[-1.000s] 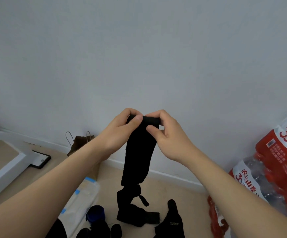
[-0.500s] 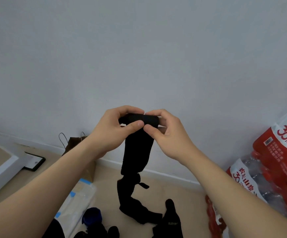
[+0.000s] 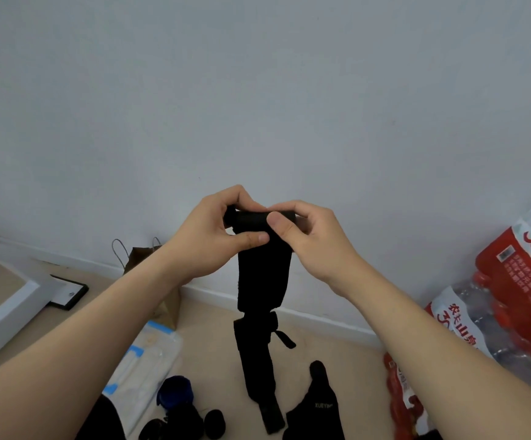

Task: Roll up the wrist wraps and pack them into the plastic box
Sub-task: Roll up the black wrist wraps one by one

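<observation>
A long black wrist wrap (image 3: 262, 281) hangs in front of the wall, its top end rolled into a short tight roll. My left hand (image 3: 207, 230) pinches the roll's left end between thumb and fingers. My right hand (image 3: 305, 233) grips the right end, thumb pressed on the front. The wrap's tail, with a small loop, reaches down to the floor. Another black wrap with white lettering (image 3: 316, 404) lies on the floor to the right of the tail. Small dark rolls (image 3: 215, 423) lie at the bottom edge. A clear plastic box with blue clips (image 3: 143, 360) sits on the floor at lower left.
A brown paper bag (image 3: 140, 255) stands against the wall. Red packs of water bottles (image 3: 511, 296) are stacked at the right. White furniture (image 3: 7, 300) and a dark flat device (image 3: 69, 292) are at the left. A blue round item (image 3: 175, 392) lies by the box.
The roll at the top has grown thicker as both hands turn it. The hanging tail has lifted, with less of it lying on the floor.
</observation>
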### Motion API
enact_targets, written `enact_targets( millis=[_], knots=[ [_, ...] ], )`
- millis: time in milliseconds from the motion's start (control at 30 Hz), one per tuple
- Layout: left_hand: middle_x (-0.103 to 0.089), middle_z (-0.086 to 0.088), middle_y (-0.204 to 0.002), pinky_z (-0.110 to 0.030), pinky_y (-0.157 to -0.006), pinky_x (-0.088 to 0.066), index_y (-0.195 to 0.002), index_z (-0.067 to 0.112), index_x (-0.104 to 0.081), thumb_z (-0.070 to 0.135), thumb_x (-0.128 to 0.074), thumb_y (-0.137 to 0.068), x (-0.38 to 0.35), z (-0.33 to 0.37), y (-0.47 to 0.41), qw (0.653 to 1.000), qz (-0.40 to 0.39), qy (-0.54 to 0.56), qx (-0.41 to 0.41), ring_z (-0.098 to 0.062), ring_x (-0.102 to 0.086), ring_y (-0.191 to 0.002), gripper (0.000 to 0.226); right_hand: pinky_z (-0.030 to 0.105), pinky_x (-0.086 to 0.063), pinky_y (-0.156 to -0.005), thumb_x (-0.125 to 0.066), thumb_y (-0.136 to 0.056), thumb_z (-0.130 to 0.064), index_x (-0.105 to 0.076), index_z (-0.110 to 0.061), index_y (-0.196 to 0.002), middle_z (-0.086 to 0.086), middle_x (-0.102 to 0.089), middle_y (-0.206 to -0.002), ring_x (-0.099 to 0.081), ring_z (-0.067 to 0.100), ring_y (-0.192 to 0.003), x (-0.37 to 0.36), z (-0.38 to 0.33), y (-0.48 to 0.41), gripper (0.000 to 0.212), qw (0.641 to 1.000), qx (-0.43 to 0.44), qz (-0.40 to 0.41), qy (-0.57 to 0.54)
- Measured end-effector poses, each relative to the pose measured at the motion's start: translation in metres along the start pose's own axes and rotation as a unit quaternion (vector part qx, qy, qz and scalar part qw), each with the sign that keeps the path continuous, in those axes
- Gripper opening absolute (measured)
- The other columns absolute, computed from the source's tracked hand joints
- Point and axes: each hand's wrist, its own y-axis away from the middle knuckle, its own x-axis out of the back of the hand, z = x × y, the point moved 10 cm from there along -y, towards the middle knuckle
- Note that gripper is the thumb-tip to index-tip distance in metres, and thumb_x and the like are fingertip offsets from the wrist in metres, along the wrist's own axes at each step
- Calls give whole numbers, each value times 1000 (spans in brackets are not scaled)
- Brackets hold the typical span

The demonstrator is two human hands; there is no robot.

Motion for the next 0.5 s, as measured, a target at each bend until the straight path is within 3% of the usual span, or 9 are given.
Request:
enact_targets(
  millis=[67, 167, 233, 367, 500],
  knots=[
    [-77, 6, -102, -33, -90, -62, -114, 20, -70, 17, -84, -94, -1, -6, 1, 999, -6, 36, 35, -13, -75, -97, 25, 21, -60, -81, -74, -103, -20, -78, -21, -117, -1, -83, -101, -80, 15, -96, 1, 0, -1, 15, 1000, 1, 10, -24],
    [-77, -8, -113, -40, -82, -67, -122, 23, -74, 33, -74, -103, -6, -17, 5, 989, -38, 92, 110, -23, -78, -105, 21, 24, -61, -83, -79, -99, -11, -78, -24, -118, 1, -84, -106, -81, 18, -98, 3, 4, -1, 23, 998, -7, 12, -56],
    [-77, -12, -112, -35, -75, -66, -119, 22, -77, 24, -78, -100, -3, -16, 6, 991, -27, 77, 102, -28, -80, -101, 19, 29, -62, -89, -82, -94, -9, -79, -26, -119, 2, -83, -111, -80, 20, -102, 3, 7, 1, 30, 997, -16, 6, -77],
    [-74, -10, -111, -32, -75, -65, -111, 23, -77, 4, -89, -87, 5, -8, 5, 996, 4, 70, 59, -29, -81, -93, 33, 47, -63, -99, -77, -99, -34, -77, -32, -124, 3, -81, -114, -77, 26, -111, 4, 7, 1, 25, 998, -25, -13, -65],
    [-75, -9, -111, -34, -77, -64, -116, 26, -74, 16, -86, -91, 0, -10, 4, 994, -15, 79, 77, -24, -77, -99, 29, 39, -65, -93, -74, -103, -22, -81, -29, -118, 1, -83, -106, -80, 21, -103, 5, 0, 1, 17, 1000, 12, -2, -16]
  ],
)
